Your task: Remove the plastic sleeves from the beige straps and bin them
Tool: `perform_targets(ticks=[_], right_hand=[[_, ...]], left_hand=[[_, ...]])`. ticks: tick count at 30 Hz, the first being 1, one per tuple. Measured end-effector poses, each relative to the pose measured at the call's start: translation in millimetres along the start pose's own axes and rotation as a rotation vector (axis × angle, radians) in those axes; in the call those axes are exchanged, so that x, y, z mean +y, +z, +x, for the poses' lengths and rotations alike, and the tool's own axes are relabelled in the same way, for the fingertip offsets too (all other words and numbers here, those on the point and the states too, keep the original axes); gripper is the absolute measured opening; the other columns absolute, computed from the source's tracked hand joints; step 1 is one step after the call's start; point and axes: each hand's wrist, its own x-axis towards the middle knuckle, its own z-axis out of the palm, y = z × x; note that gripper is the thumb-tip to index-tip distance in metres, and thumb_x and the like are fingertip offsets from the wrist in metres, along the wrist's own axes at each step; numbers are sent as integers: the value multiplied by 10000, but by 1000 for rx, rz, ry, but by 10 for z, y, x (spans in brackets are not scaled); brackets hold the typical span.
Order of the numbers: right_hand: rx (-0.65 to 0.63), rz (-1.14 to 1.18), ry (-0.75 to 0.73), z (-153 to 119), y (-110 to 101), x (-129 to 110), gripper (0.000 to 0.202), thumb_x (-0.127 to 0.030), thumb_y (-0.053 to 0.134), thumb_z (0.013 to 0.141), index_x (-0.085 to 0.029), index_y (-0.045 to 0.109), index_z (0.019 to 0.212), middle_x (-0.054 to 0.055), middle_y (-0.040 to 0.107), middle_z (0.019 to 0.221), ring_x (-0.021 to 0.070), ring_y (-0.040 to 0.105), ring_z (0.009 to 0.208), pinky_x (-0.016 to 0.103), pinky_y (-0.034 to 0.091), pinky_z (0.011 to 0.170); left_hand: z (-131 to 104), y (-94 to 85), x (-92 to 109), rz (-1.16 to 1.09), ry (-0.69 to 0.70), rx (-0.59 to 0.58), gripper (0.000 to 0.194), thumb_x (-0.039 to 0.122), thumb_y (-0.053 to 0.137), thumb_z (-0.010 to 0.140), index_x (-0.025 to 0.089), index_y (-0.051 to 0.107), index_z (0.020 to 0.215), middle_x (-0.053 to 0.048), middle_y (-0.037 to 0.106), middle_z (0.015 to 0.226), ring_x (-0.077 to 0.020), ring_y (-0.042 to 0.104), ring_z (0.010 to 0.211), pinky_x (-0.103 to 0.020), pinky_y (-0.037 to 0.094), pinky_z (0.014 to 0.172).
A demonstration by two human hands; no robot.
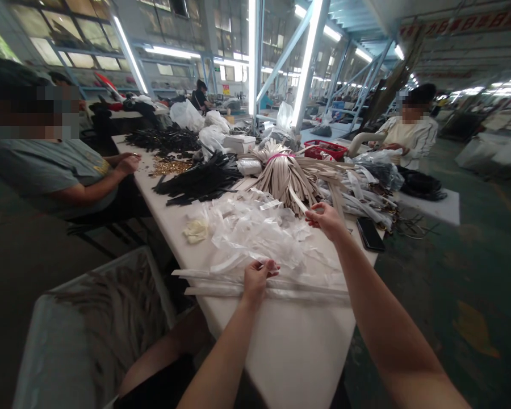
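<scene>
My right hand [322, 218] reaches to the bundle of beige straps [276, 170], tied near its top with a pink band. Its thumb and fingertips pinch the end of one pale strap [298, 200]. Closer to me, my left hand [258, 278] is closed, thumb against fingers, on a thin translucent plastic strip [234, 258]. A heap of crumpled clear plastic [259, 224] lies just beyond it. Under and beside the left hand, long plastic-wrapped strips [221, 291] lie across the table, their left ends jutting past its edge.
Black straps [200, 177] and gold-coloured pieces [170, 166] lie on the table [298, 346] at left. A phone [370, 234] rests near the right edge; a red basket [326, 149] stands behind. A bin of straps [46, 318] is at lower left. Co-workers sit left and stand right.
</scene>
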Motion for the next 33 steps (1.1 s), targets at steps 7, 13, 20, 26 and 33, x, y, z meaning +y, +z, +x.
perform_targets(ticks=[7,13,20,26,33], right_hand=[[-278,182,-31,-1454,331,389,373,-411,718,797,-161,713,1073,113,755,936,258,733,861,379,586,763],[3,-222,-240,-1928,716,724,328,-500,633,877,-196,742,826,105,740,953,255,693,911,363,523,842],[-59,-6,-19,-1868,1049,823,404,-561,586,892,-169,683,874,74,747,722,217,716,630,291,533,616],[-66,60,66,-1765,1168,927,460,-619,650,811,-161,642,849,94,754,729,220,711,540,286,536,527],[-2,100,29,-1645,1195,932,416,-593,670,805,-226,507,913,71,758,780,241,731,624,308,558,557]], left_hand=[[9,-15,23,-132,-43,42,445,460,881,639,85,703,799,-98,719,760,-224,718,703,-348,597,671],[23,-48,41,-285,-71,35,350,382,876,674,106,691,786,-68,716,785,-181,704,730,-368,588,784],[20,-32,67,-287,-67,42,326,360,877,677,120,689,791,-75,722,809,-182,705,758,-332,563,784],[25,-37,62,-263,-73,31,355,383,887,652,120,694,792,-84,725,818,-186,704,758,-288,552,710],[-41,-9,33,-123,-168,-84,443,467,877,636,99,720,827,-101,734,790,-160,664,599,-226,481,503]])
